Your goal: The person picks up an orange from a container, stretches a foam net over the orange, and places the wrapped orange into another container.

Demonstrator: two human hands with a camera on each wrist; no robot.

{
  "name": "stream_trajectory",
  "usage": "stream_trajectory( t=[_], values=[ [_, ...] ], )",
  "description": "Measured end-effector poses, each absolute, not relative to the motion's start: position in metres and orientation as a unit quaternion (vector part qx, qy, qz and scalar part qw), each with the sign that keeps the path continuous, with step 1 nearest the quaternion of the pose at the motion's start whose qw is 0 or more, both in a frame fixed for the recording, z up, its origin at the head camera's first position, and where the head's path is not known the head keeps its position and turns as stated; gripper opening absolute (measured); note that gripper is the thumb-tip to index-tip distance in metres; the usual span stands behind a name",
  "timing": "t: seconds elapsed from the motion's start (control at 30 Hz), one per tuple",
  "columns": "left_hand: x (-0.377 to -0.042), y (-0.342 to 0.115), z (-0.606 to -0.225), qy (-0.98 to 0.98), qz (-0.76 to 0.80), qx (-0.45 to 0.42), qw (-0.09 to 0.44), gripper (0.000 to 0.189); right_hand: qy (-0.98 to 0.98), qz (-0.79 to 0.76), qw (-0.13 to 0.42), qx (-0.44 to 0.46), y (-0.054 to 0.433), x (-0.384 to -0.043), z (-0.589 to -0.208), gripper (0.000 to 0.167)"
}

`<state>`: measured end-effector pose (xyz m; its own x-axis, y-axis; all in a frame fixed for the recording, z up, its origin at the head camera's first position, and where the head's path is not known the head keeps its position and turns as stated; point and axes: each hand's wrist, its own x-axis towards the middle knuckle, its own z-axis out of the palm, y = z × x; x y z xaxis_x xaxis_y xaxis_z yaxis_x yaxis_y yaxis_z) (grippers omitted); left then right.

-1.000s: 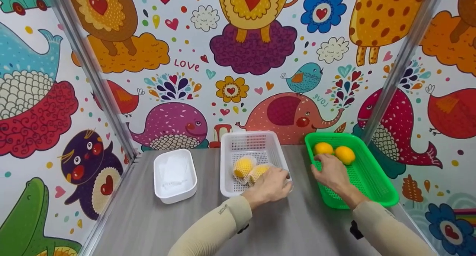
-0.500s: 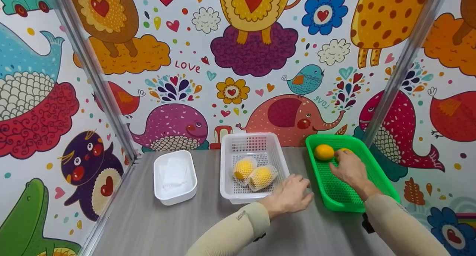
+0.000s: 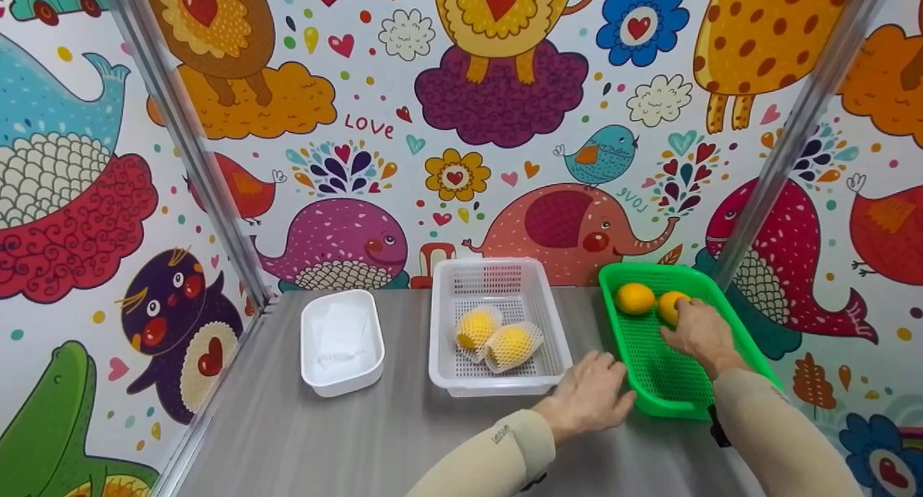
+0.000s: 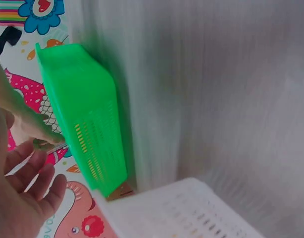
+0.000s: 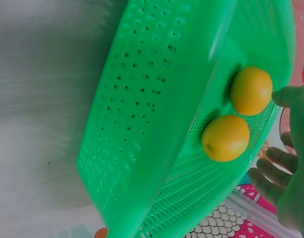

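Observation:
Two smooth yellow-orange citrus fruits lie side by side at the far end of a green basket (image 3: 667, 371): the left fruit (image 3: 634, 298) and the right fruit (image 3: 669, 306). My right hand (image 3: 699, 332) is over the basket with its fingertips right at the right fruit. In the right wrist view its fingers are spread, not wrapped round either fruit. My left hand (image 3: 588, 394) hovers between the green and white baskets, holding nothing; its fingers (image 4: 35, 178) are loosely bent in the left wrist view. Two yellow fruits (image 3: 513, 345) in foam net sleeves rest in the white basket (image 3: 497, 385).
A small white tub (image 3: 342, 389) with white netting-like material (image 3: 340, 335) in it stands left of the white basket on the grey table (image 3: 274, 425). Printed cartoon walls (image 3: 346, 158) with metal posts (image 3: 184, 151) close off the back and sides.
My left hand has drawn back from the net-sleeved fruit in the white basket and moved right towards the green one. My right hand has shifted from the left fruit to the right fruit.

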<state>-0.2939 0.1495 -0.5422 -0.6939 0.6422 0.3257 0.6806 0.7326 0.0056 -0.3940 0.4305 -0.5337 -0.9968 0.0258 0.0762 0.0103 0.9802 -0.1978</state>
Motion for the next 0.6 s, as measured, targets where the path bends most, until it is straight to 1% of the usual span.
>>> stream_trajectory(
  t=[0.13,0.4,0.5,0.6],
  values=[
    [-0.294,0.162,-0.55,-0.913,-0.037,-0.368,0.17,0.029,-0.995,0.097,0.034,-0.008,0.437,-0.401,-0.537,0.078],
    [-0.295,0.18,-0.562,-0.885,0.016,-0.405,0.227,0.026,-0.992,0.115,0.039,-0.027,0.451,-0.413,-0.542,0.084],
    [-0.297,0.184,-0.564,-0.879,0.031,-0.414,0.235,0.026,-0.991,0.126,0.032,-0.033,0.457,-0.416,-0.543,0.084],
    [-0.302,0.185,-0.566,-0.877,0.037,-0.422,0.227,0.026,-0.99,0.134,0.027,-0.031,0.461,-0.421,-0.546,0.084]
  ],
)
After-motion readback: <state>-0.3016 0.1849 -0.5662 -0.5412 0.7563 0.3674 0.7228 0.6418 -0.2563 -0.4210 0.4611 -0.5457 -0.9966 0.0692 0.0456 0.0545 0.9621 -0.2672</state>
